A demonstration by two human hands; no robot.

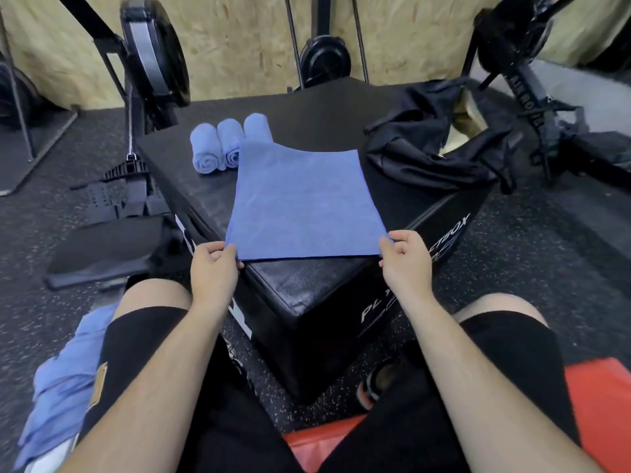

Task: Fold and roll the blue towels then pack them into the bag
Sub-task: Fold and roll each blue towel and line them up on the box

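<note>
Blue towel (304, 203) lies flat, single square, on the bench (307, 288), which is a black padded plyo box. The towel's near edge sits just short of the bench's front corner. Left hand (213, 268) has its grip clamped on the near-left corner of the towel, thumb on top, fingers curled under. Right hand (404, 261) does the same at the near-right corner, grip pinched on the cloth. Both forearms reach in from the bottom of view; the person is seated, knees either side of the bench. Three rolled towels (229, 138) sit side by side and touching at the far-left of the bench top, spiral ends facing this way. The flat towel's far-left corner covers part of the rightmost roll. Black bag (433, 145) is slumped on the far-right of the bench, mouth open, apart from the flat towel. A pile of unrolled blue towels (65, 380) sits low left, beside the person's left thigh. Rowing machine (150, 56) stands behind left, against a chipboard wall (239, 46). Red pad (601, 397) is under the right leg. Speckled rubber floor (546, 268) all round.
</note>
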